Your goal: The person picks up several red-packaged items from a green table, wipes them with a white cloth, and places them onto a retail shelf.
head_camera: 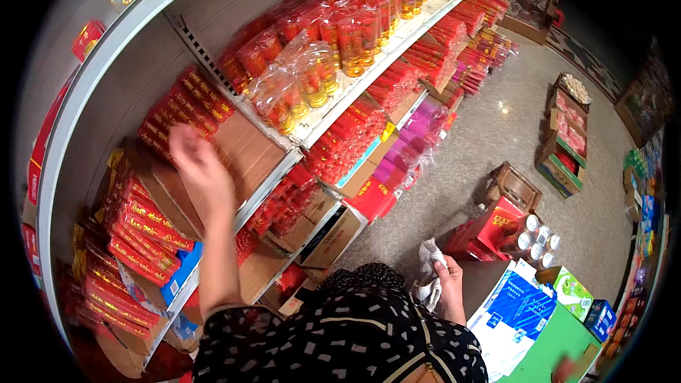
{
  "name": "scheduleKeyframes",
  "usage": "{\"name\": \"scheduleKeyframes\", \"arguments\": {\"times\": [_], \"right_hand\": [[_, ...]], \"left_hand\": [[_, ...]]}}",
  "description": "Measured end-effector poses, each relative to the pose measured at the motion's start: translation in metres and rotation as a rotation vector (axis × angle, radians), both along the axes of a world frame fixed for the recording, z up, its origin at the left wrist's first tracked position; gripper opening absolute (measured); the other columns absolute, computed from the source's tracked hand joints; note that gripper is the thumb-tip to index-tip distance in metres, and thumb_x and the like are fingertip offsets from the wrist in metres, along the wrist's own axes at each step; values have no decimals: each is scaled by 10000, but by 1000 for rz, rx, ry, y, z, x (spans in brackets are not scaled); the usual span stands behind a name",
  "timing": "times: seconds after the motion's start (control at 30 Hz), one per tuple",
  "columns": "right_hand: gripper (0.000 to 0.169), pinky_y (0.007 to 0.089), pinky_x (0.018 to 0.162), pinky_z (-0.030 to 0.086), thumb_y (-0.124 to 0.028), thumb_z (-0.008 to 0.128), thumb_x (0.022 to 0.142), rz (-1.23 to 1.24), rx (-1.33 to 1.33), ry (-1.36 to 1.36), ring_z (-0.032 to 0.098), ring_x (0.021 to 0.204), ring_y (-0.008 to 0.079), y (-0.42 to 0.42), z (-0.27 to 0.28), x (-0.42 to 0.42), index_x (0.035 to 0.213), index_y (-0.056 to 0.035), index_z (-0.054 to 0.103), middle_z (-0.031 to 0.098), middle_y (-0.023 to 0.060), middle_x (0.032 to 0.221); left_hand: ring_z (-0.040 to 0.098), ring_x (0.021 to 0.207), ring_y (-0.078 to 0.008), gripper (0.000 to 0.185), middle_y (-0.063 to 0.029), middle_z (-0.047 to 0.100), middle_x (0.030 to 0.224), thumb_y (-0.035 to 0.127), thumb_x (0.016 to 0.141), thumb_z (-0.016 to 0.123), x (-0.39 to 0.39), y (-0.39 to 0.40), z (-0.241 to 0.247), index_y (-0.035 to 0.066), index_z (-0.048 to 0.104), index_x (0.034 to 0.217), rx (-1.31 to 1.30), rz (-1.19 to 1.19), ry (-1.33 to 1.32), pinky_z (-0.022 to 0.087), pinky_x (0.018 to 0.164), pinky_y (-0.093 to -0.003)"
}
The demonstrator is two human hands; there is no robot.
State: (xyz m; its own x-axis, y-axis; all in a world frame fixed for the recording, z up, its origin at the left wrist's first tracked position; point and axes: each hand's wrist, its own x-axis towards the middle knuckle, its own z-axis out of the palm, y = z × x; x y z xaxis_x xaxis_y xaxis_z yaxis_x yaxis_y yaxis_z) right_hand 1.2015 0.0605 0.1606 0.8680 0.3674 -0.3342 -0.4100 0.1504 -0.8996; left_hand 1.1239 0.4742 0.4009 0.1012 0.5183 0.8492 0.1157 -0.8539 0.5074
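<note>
My left hand reaches over the shelf at the left, blurred by motion. Just behind it lie stacked red packets with gold lettering; whether my fingers touch them cannot be made out. A bare cardboard sheet covers the shelf board to the right of that hand. Down by my right side, a crumpled whitish cloth is gripped in my right hand. More red packets with gold writing sit in cardboard on the lower shelf, left of my forearm.
Red and gold cylinders in clear plastic crowd the upper shelf, whose white metal edge juts out. A red box and several cans stand beside a green-topped table. A wooden stool and produce cartons occupy the floor.
</note>
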Motion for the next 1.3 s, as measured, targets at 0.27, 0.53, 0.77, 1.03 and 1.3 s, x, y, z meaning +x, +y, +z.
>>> {"name": "scheduleKeyframes", "arguments": {"times": [0.27, 0.53, 0.77, 1.03, 1.3], "right_hand": [[166, 247, 675, 457, -77, 531, 856, 74, 9, 88, 567, 722, 99, -33, -5, 8, 989, -11, 605, 628, 17, 840], [196, 223, 724, 433, -132, 555, 854, 152, -180, -83, 541, 795, 72, -52, 22, 16, 985, 6, 603, 616, 8, 842], [241, 236, 708, 433, -161, 570, 839, -53, -151, -88, 533, 777, 91, -68, 15, 4, 987, 27, 601, 612, 36, 832], [243, 249, 732, 439, -165, 577, 834, -137, -128, -96, 540, 799, 98, -74, 10, -7, 982, 26, 605, 620, 37, 844], [242, 239, 742, 431, -170, 577, 841, -59, -129, -61, 528, 815, 92, -73, 0, -3, 988, 20, 597, 614, 31, 858]], "left_hand": [[540, 886, -356, 330, -200, 560, 960, 64, 746, 600, -15, -38, -210, -27, 522, 1054, -170, 39, 730, 430, 845, -397], [560, 904, -421, 468, -286, 559, 1022, 242, 786, 573, 25, 67, -219, -39, 484, 1148, -507, 333, 1264, 447, 804, -459], [564, 908, -403, 472, -267, 550, 1045, 240, 803, 551, 51, 85, -239, -25, 447, 1179, -570, 260, 1315, 458, 787, -447], [568, 912, -382, 478, -246, 540, 1071, 239, 824, 525, 48, 68, -220, -9, 405, 1214, -600, 110, 982, 471, 768, -434], [572, 916, -361, 486, -225, 530, 1097, 237, 844, 500, 4, -13, -173, 7, 362, 1249, -779, -205, 527, 484, 748, -420]]}}
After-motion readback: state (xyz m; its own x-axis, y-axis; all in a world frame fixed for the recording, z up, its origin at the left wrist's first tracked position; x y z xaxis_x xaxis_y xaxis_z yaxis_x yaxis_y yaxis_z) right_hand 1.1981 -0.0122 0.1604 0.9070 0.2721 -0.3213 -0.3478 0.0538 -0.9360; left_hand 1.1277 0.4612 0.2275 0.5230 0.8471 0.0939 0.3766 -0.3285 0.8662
